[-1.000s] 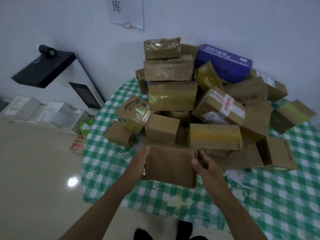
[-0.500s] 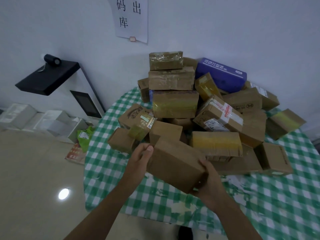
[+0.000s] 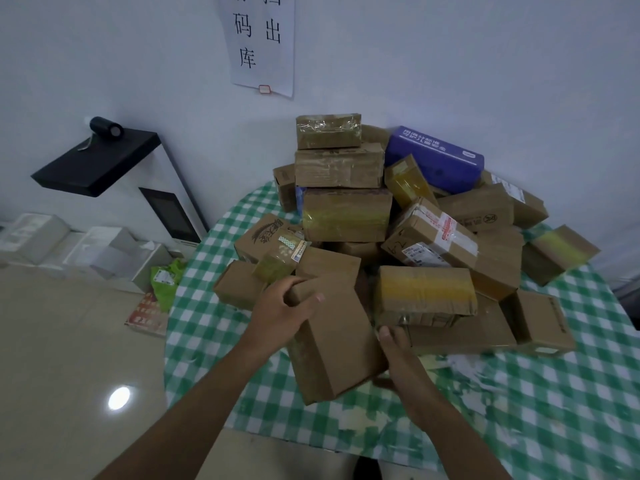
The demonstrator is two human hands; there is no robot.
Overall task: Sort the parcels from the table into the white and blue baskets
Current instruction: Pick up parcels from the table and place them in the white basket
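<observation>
We grip the plain brown parcel [image 3: 334, 337] tilted above the table [image 3: 519, 393] edge, left hand [image 3: 280, 311] curled over its top, right hand [image 3: 398, 355] under its side; loose hold could let it slip onto the pile [image 3: 346, 216].

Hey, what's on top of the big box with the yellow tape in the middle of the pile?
Two brown taped boxes are stacked on the yellow-taped box: a wide box, then a smaller box on top. Whatever lies behind the stack is hidden.
</observation>
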